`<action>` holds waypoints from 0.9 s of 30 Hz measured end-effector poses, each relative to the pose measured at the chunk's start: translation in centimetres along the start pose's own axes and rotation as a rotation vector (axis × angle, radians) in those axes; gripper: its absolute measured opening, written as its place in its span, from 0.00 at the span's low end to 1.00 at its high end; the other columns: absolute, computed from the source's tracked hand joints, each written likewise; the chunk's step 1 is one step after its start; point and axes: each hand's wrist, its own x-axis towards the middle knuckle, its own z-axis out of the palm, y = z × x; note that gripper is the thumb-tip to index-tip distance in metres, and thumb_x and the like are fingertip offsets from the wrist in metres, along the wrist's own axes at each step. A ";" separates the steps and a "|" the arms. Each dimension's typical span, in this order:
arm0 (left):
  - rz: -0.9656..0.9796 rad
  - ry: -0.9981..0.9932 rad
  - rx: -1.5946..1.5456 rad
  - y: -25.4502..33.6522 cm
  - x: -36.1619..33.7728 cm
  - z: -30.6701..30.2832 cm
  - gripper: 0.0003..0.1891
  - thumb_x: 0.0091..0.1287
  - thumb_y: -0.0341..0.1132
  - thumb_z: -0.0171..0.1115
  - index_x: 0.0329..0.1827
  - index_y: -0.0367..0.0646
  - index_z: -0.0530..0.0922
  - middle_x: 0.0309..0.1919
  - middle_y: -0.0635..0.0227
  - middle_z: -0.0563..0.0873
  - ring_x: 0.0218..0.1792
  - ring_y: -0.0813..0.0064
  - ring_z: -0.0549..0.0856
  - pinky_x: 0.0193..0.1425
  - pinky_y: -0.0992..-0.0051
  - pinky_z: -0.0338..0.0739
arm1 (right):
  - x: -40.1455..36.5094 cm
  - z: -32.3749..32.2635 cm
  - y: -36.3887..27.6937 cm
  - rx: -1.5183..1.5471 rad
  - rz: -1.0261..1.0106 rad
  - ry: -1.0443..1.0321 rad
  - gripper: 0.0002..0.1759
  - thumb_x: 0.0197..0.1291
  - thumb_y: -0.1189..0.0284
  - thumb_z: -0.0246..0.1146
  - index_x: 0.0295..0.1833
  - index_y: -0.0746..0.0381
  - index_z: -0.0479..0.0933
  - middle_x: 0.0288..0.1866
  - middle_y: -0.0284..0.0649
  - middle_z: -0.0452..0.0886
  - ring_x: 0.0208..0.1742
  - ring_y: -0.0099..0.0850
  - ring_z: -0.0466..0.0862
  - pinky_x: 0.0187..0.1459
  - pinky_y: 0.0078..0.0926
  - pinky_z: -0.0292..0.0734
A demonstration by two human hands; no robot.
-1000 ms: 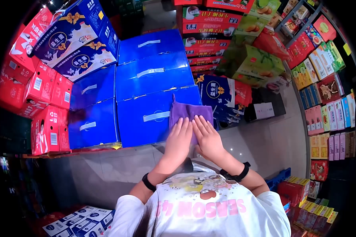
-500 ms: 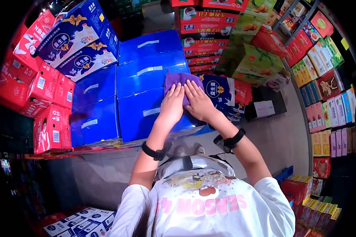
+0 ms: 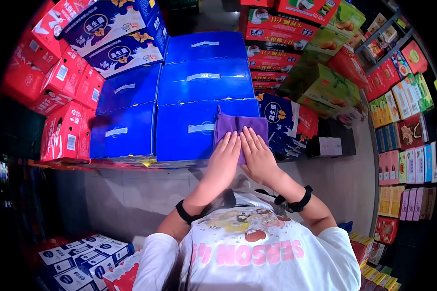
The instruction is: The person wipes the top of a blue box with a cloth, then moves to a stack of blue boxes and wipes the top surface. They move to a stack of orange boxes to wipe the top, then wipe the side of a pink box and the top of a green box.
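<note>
A purple cloth lies flattened on the right end of the nearest blue carton, with one corner sticking out at its far left. My left hand presses on its left part, fingers straight and lying flat. Beside it, my right hand rests flat on the right part, fingers also stretched out. The fingertips of both hands are close together on the cloth. A white carry handle shows just left of the cloth.
More blue cartons extend behind and left. Red cartons stack at far left, red drink boxes behind, green boxes to the right. Shelves of packaged goods line the right side beyond the floor.
Both hands have drawn the cloth towards my body, from around the middle carton's near edge onto the nearest carton. The camera view has shifted slightly.
</note>
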 end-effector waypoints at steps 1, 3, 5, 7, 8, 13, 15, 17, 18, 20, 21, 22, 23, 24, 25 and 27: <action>-0.001 0.005 -0.027 -0.3 0.3 -0.1 0.30 0.48 0.18 0.48 0.60 0.30 0.65 0.62 0.50 0.66 0.65 0.54 0.63 0.68 0.64 0.58 | 0.4 -0.2 0.0 0.000 -0.001 0.004 0.46 0.48 0.59 0.60 0.66 0.74 0.51 0.69 0.57 0.51 0.72 0.47 0.51 0.69 0.38 0.47; 0.004 0.007 -0.084 -0.9 0.4 -0.1 0.30 0.48 0.17 0.48 0.60 0.30 0.64 0.62 0.50 0.66 0.65 0.55 0.63 0.68 0.64 0.58 | 0.7 0.1 -0.2 -0.001 0.013 0.030 0.46 0.47 0.58 0.61 0.66 0.74 0.51 0.69 0.57 0.51 0.72 0.47 0.50 0.69 0.39 0.47; -0.003 0.004 -0.080 -0.9 -0.2 -0.4 0.30 0.49 0.18 0.48 0.60 0.30 0.64 0.62 0.50 0.66 0.65 0.55 0.63 0.68 0.64 0.58 | 0.6 -0.1 -0.7 0.016 0.015 0.014 0.47 0.47 0.60 0.60 0.66 0.75 0.49 0.70 0.59 0.49 0.72 0.49 0.49 0.69 0.40 0.46; -0.018 0.005 -0.056 -0.8 -1.0 -0.6 0.29 0.51 0.19 0.47 0.61 0.31 0.64 0.62 0.51 0.66 0.66 0.56 0.63 0.68 0.64 0.58 | 0.5 -0.2 -1.2 0.056 -0.020 -0.001 0.47 0.46 0.62 0.60 0.66 0.76 0.48 0.69 0.60 0.48 0.72 0.50 0.49 0.69 0.41 0.46; -0.031 0.010 -0.033 -0.8 -1.7 -0.8 0.28 0.52 0.19 0.46 0.61 0.32 0.64 0.63 0.52 0.66 0.66 0.57 0.63 0.68 0.64 0.58 | 0.6 0.1 -1.5 0.083 -0.044 0.009 0.47 0.45 0.62 0.61 0.66 0.76 0.49 0.69 0.60 0.49 0.71 0.51 0.50 0.69 0.42 0.47; -0.163 0.050 0.049 -3.0 -5.4 -3.2 0.28 0.53 0.20 0.46 0.61 0.34 0.65 0.63 0.54 0.67 0.66 0.57 0.62 0.68 0.62 0.56 | 3.2 0.9 -5.5 0.005 -0.165 0.052 0.47 0.46 0.57 0.61 0.66 0.75 0.52 0.69 0.58 0.51 0.71 0.48 0.51 0.68 0.40 0.47; -0.241 0.096 0.100 -4.4 -7.4 -3.9 0.28 0.53 0.20 0.45 0.62 0.35 0.65 0.63 0.55 0.66 0.67 0.57 0.61 0.68 0.61 0.55 | 5.1 2.3 -7.6 0.011 -0.232 0.103 0.43 0.49 0.60 0.56 0.65 0.76 0.53 0.69 0.58 0.51 0.71 0.48 0.51 0.68 0.40 0.47; -0.346 0.109 0.112 -5.4 -8.9 -5.1 0.33 0.48 0.18 0.46 0.63 0.36 0.63 0.65 0.55 0.64 0.68 0.56 0.59 0.69 0.60 0.52 | 7.0 3.5 -9.9 -0.021 -0.293 0.142 0.37 0.52 0.64 0.50 0.65 0.75 0.54 0.69 0.58 0.52 0.72 0.48 0.51 0.68 0.41 0.48; -0.384 0.130 0.126 -6.0 -9.7 -5.4 0.35 0.46 0.17 0.47 0.64 0.36 0.63 0.65 0.55 0.63 0.68 0.56 0.58 0.70 0.60 0.51 | 7.8 3.9 -10.9 -0.002 -0.320 0.198 0.36 0.52 0.65 0.49 0.65 0.75 0.56 0.69 0.59 0.53 0.71 0.48 0.53 0.67 0.41 0.49; -0.397 0.147 0.124 -7.0 -10.6 -6.0 0.37 0.43 0.16 0.48 0.64 0.36 0.62 0.65 0.55 0.62 0.68 0.55 0.57 0.70 0.59 0.49 | 8.7 4.2 -12.3 -0.048 -0.344 0.237 0.35 0.53 0.65 0.49 0.64 0.75 0.57 0.68 0.59 0.55 0.70 0.49 0.54 0.67 0.41 0.50; -0.391 0.147 0.122 -7.3 -10.7 -6.1 0.37 0.43 0.16 0.48 0.64 0.36 0.62 0.65 0.55 0.63 0.68 0.55 0.57 0.70 0.58 0.50 | 8.9 4.3 -12.6 -0.026 -0.336 0.251 0.35 0.53 0.65 0.49 0.64 0.75 0.58 0.67 0.59 0.57 0.70 0.49 0.56 0.67 0.41 0.52; -0.386 0.149 0.118 -7.4 -10.7 -6.2 0.37 0.43 0.16 0.48 0.64 0.36 0.63 0.65 0.55 0.63 0.68 0.54 0.58 0.70 0.58 0.50 | 8.8 4.3 -12.4 -0.027 -0.334 0.252 0.35 0.53 0.65 0.49 0.64 0.75 0.58 0.67 0.59 0.57 0.70 0.49 0.56 0.67 0.41 0.52; -0.388 0.147 0.129 -7.3 -10.5 -6.1 0.36 0.43 0.16 0.48 0.63 0.36 0.63 0.65 0.55 0.64 0.68 0.54 0.58 0.70 0.58 0.50 | 8.8 4.3 -12.1 -0.005 -0.349 0.255 0.34 0.53 0.66 0.50 0.64 0.75 0.58 0.67 0.58 0.57 0.70 0.48 0.56 0.67 0.40 0.52; -0.391 0.147 0.137 -7.0 -10.2 -6.1 0.36 0.43 0.16 0.48 0.63 0.35 0.63 0.64 0.55 0.64 0.67 0.54 0.59 0.70 0.58 0.51 | 8.7 4.2 -11.7 0.016 -0.364 0.256 0.34 0.53 0.66 0.50 0.64 0.75 0.58 0.67 0.58 0.57 0.70 0.48 0.56 0.67 0.40 0.52; -0.372 0.144 0.158 -6.7 -9.7 -6.1 0.35 0.43 0.16 0.48 0.63 0.35 0.64 0.64 0.55 0.65 0.67 0.53 0.60 0.69 0.58 0.52 | 8.5 4.2 -11.2 0.061 -0.357 0.256 0.34 0.52 0.67 0.50 0.63 0.75 0.58 0.67 0.57 0.57 0.70 0.47 0.57 0.66 0.40 0.52; -0.306 0.127 0.118 -5.7 -8.6 -6.1 0.33 0.44 0.16 0.48 0.61 0.33 0.65 0.62 0.53 0.66 0.66 0.53 0.62 0.69 0.58 0.54 | 7.7 4.0 -10.0 0.113 -0.316 0.262 0.34 0.52 0.67 0.52 0.63 0.75 0.59 0.66 0.58 0.58 0.69 0.47 0.58 0.66 0.40 0.53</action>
